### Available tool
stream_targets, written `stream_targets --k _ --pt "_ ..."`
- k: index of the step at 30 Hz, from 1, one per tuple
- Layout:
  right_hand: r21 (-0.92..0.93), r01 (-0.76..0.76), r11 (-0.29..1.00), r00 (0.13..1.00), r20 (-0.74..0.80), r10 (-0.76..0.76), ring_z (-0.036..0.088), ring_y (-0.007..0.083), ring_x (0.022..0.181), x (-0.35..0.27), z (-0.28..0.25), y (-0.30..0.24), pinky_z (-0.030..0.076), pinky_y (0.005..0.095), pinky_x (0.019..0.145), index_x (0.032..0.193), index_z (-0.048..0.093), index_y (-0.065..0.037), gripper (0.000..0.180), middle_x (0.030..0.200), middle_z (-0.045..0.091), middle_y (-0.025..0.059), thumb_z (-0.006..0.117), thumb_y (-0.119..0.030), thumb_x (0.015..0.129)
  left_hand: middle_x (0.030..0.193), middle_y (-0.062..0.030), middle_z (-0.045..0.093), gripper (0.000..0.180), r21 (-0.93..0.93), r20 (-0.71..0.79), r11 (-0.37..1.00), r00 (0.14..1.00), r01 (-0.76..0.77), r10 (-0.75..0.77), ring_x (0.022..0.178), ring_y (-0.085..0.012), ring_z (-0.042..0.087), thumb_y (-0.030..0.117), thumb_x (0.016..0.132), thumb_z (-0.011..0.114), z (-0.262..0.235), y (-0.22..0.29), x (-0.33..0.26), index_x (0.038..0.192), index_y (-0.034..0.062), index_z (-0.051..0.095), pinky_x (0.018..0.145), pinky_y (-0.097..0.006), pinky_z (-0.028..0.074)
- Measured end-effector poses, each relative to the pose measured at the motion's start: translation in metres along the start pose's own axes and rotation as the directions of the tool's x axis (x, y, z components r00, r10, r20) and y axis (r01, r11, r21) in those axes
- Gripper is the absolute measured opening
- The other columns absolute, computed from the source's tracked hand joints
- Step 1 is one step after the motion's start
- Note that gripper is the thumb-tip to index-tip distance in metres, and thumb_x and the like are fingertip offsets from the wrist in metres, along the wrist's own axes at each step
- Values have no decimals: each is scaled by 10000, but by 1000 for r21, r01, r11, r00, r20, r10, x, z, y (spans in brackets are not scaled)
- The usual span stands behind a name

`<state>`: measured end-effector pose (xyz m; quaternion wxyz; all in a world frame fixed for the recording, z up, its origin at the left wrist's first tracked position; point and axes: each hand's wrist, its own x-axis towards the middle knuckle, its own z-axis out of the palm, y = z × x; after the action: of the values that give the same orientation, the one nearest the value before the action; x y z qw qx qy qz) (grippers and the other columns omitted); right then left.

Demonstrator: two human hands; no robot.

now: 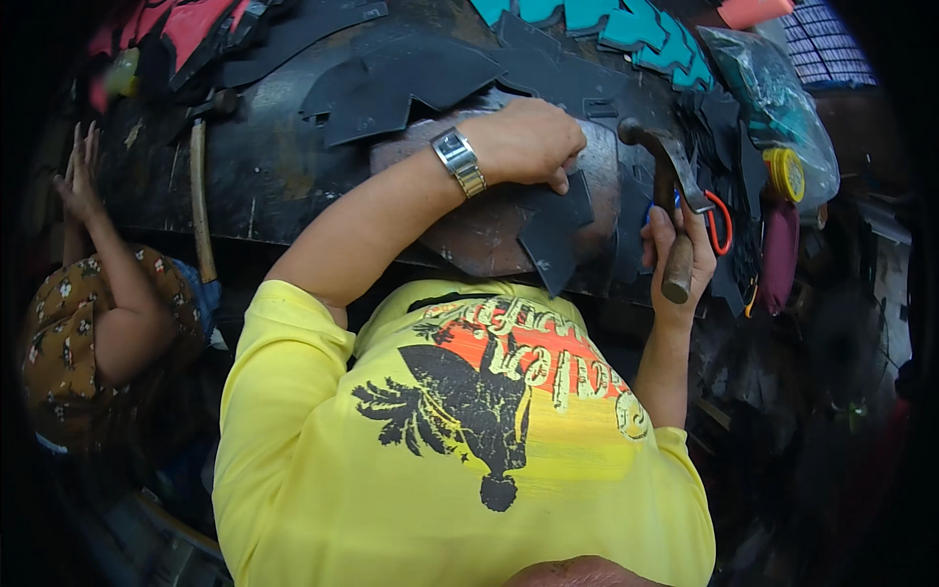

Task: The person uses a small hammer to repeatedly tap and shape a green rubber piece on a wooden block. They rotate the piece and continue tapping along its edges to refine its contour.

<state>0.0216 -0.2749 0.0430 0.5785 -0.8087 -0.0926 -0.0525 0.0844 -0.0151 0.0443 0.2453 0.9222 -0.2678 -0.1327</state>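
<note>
My left hand [528, 142], with a silver watch on its wrist, is closed over a brown work board [469, 240]. Its fingertips face away from view, so what they hold is hidden. From beneath this hand a black cut sheet piece [558, 240] extends toward me, past the board's near edge. My right hand [693, 249] grips the wooden handle of a hammer [677, 274] to the right of the board. The hammer's curved dark metal head is up, slanting above the fingers. Close behind that hand are red-handled scissors [722, 223], partly covered.
Black cut pieces [411, 83] cover the far table, with teal pieces [636, 34] behind. At right are a clear plastic bag [782, 108], a yellow round container [784, 174] and stacked black pieces [724, 157]. Left, another hammer [201, 196] lies near a person in a brown floral top [127, 323].
</note>
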Motion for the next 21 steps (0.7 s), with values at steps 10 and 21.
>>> stream_targets --k 10,21 --pt "-35 167 985 981 101 -163 634 85 752 4 12 24 492 226 673 1411 665 -31 438 1000 732 54 732 -1 979 1030 -125 721 300 -555 -192 825 981 -106 -2 886 -251 715 -10 834 801 25 -17 -78 1121 6 713 818 -369 574" --pt "-232 350 908 933 177 -314 726 192 922 21 32 33 562 304 838 1385 698 -101 467 1099 777 111 743 30 939 1153 -91 672 429 -114 -456 990 881 83 -126 1092 -315 649 221 790 882 42 13 -126 1159 58 735 961 -410 523"
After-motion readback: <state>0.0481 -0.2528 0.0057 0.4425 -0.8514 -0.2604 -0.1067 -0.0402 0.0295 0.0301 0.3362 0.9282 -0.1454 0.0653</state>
